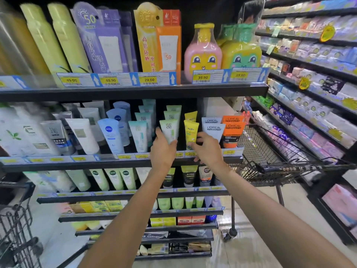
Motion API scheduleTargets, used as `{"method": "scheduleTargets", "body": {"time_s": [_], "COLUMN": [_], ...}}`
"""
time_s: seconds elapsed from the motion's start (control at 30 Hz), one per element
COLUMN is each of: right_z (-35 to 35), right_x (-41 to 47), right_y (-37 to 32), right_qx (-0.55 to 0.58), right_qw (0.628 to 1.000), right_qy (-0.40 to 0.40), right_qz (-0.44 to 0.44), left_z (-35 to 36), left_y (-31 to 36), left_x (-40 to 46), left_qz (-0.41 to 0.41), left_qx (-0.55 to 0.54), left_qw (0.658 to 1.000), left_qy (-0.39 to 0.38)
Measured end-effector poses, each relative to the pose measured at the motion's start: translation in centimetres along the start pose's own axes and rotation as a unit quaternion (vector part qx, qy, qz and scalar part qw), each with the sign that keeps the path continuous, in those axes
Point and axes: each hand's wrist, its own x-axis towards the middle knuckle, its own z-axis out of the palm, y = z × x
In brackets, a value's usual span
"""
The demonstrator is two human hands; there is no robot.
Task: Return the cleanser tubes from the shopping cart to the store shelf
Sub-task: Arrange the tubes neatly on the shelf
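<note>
Head view: left hand [162, 149] grips the lower end of a pale green tube [169, 130] at the front of its row on the second shelf [77, 165]. Right hand [207, 150] pinches the base of a yellow tube [191, 133] just beside it. Cart [270, 157] stands right of the shelf, near the right arm.

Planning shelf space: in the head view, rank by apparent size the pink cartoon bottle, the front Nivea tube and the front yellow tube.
1. Pink cartoon bottle, clearly largest.
2. Front Nivea tube.
3. Front yellow tube, smallest, though the right hand hides its base.
</note>
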Motion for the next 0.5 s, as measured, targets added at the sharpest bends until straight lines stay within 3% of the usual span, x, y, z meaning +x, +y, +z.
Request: {"method": "scheduleTargets", "body": {"time_s": [0.3, 0.5], "right_z": [-0.52, -0.53], "right_x": [0.79, 0.62], "right_y": [0.32, 0.59], "right_qx": [0.009, -0.021], "right_qw": [0.998, 0.998], "right_qy": [-0.053, -0.034], "right_qz": [-0.023, -0.045], "left_z": [-0.28, -0.17], "left_y": [-0.32, -0.55], "left_x": [-0.06, -0.39], "left_qz": [0.028, 0.029], "left_qx": [0.030, 0.034], "left_qw": [0.999, 0.999], "left_qy": [-0.010, -0.006]}}
